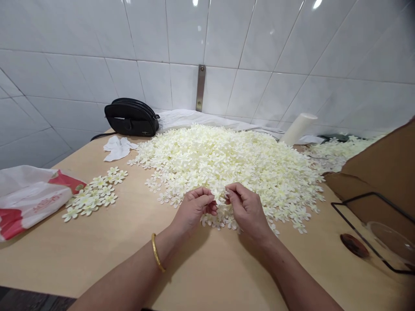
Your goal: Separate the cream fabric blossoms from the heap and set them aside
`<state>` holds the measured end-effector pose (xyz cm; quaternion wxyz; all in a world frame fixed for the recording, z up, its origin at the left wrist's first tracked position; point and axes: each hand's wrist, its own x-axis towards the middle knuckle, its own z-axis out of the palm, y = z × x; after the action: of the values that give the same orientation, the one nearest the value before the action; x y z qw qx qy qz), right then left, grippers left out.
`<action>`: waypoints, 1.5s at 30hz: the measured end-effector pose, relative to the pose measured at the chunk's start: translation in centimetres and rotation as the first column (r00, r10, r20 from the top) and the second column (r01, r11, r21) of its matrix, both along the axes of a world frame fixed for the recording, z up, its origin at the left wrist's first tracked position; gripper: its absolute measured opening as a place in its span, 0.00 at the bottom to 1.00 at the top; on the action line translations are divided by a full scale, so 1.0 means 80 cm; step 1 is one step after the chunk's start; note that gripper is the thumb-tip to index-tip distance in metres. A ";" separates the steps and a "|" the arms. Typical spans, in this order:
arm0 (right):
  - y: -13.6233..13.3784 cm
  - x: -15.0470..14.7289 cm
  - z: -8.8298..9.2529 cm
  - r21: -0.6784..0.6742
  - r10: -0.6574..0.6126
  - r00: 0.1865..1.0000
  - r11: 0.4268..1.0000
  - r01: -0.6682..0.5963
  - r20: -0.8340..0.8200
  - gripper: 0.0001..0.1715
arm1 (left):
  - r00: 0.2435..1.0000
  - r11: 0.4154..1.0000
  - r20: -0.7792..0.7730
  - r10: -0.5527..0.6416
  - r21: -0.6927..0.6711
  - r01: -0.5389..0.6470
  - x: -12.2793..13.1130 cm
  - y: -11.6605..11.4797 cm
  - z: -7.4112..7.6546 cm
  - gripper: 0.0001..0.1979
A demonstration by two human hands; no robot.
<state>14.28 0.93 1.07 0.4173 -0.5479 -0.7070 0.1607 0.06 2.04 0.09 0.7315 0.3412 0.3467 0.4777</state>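
Both our left hand (193, 208) and right hand (249, 209) curl at the flower heap (227, 160); we cannot tell if either grips anything. The bag (32, 201) is cut off at left.

The counter (207, 276) carries heaped flowers (227, 160) toward its back edge, a black pouch (131, 117) back-left, and a plastic bag (32, 194) by its left edge.

Blk bag (131, 119) stands nr tiled wall (149, 30), wht tissue (118, 149) just in front.
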 end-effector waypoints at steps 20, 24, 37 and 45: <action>-0.006 -0.010 0.000 0.102 0.194 0.976 0.974 -0.204 0.094 0.10 | 0.999 0.999 -0.024 0.032 -0.036 -0.033 -0.002 -0.001 0.003 0.05; -0.005 -0.009 -0.004 0.074 0.185 0.980 0.979 -0.191 0.077 0.11 | 0.999 0.999 0.004 -0.034 -0.005 0.034 -0.002 -0.003 0.006 0.05; -0.004 -0.008 -0.006 0.034 0.044 0.996 0.998 -0.047 0.083 0.11 | 0.994 0.997 0.087 -0.071 -0.001 0.071 0.001 -0.003 0.000 0.05; -0.004 -0.004 -0.002 -0.039 0.194 0.980 0.980 -0.196 -0.040 0.11 | 0.998 0.998 0.026 -0.057 0.002 0.056 -0.003 -0.001 0.002 0.06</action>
<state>13.94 0.61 0.95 0.4004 -0.4818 -0.7461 0.2257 -0.20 1.94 0.22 0.7490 0.3452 0.3268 0.4616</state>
